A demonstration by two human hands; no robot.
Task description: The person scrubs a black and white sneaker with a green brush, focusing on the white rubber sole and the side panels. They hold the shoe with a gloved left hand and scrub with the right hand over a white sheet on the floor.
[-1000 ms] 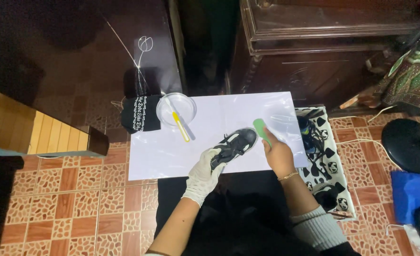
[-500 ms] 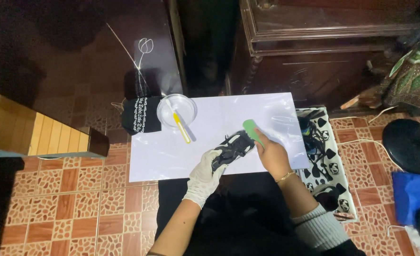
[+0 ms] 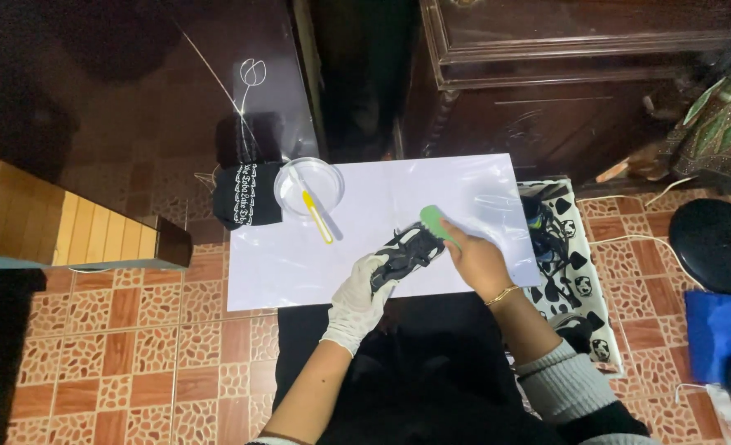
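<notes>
Head view, looking straight down. Left hand (image 3: pixel 357 301) in a white glove, grip closed around the heel end of a black-and-white sneaker (image 3: pixel 404 252), holding it tilted over the white sheet (image 3: pixel 291 264) that covers the surface. Right hand (image 3: pixel 474 257) bare, a thin bracelet at the wrist, grip closed on a green pad (image 3: pixel 436 222) pressed against the toe end of the sneaker. Sneaker near the front middle of the sheet, between both hands, sole partly turned up; whether it rests on the sheet cannot be told.

Farther back on the sheet, at its left corner, a clear round dish (image 3: pixel 308 185) with a yellow-handled toothbrush (image 3: pixel 312 213) lying across its rim and onto the sheet. Just left of the dish, touching the sheet's edge, a black cloth with white print (image 3: pixel 247 194). Right of the sheet, on the tiled floor (image 3: pixel 134 330), a black-and-white patterned bag (image 3: pixel 575 276) with dark shoes and laces inside. Beyond the sheet, a dark wooden cabinet (image 3: pixel 563 82). At the left edge, a slatted wooden bench (image 3: pixel 60 227).
</notes>
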